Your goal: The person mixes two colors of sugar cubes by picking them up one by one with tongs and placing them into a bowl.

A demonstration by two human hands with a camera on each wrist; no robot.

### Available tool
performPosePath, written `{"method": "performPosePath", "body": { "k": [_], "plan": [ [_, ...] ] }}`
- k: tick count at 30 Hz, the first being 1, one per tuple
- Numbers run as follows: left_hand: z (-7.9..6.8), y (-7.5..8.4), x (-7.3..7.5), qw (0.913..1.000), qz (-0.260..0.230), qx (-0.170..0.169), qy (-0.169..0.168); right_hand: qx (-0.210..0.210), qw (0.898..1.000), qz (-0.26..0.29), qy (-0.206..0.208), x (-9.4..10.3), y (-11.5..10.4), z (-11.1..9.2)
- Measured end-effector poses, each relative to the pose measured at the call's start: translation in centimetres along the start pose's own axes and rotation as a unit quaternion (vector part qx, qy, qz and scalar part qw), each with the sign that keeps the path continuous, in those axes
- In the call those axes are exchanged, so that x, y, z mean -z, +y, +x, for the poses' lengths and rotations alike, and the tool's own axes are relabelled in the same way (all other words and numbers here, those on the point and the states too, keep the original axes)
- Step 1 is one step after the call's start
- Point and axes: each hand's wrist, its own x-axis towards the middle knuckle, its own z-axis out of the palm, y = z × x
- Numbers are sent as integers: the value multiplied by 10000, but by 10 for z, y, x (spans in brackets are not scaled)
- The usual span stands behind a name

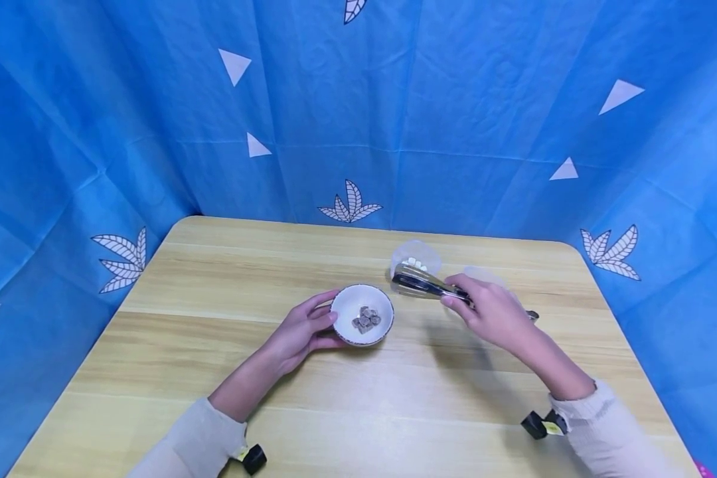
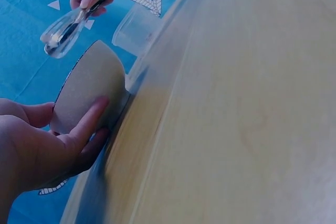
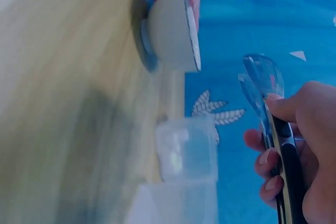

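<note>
My left hand point(image 1: 301, 332) holds a small white bowl point(image 1: 348, 304) with a dark rim, thumb at the rim and fingers against its outer side. Several greyish-brown chunks point(image 1: 367, 320) lie in the bowl. To the right, my right hand point(image 1: 494, 312) grips tongs point(image 1: 421, 282) with a black and metal handle and clear heads, which hang above the table and point toward the bowl's side. Whether anything sits between the clear heads point(image 3: 262, 77) is hard to tell. Behind them stands a clear tub point(image 1: 428, 251) with several white pieces point(image 1: 415, 263).
A second clear tub point(image 1: 484, 273) stands to the right of the first, partly hidden by my right hand. The wooden table point(image 1: 215, 279) ends at the back against a blue curtain point(image 1: 334, 99) with leaf and triangle prints.
</note>
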Motion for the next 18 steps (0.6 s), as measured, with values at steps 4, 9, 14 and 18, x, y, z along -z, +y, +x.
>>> {"method": "performPosePath", "body": {
  "k": [4,9,14,18],
  "plan": [
    [0,0,0,10000,5,6,-8,-100,9998,-160,-60,18,8,-1],
    [1,-1,0,10000,55,-58,-11,-178,9981,-562,-172,45,18,-2],
    [0,-1,0,9999,69,-79,-3,-216,9949,-935,-303,67,28,-3],
    [0,-1,0,9999,69,-66,42,-246,9902,-1318,-391,78,35,-5]
  ]
}}
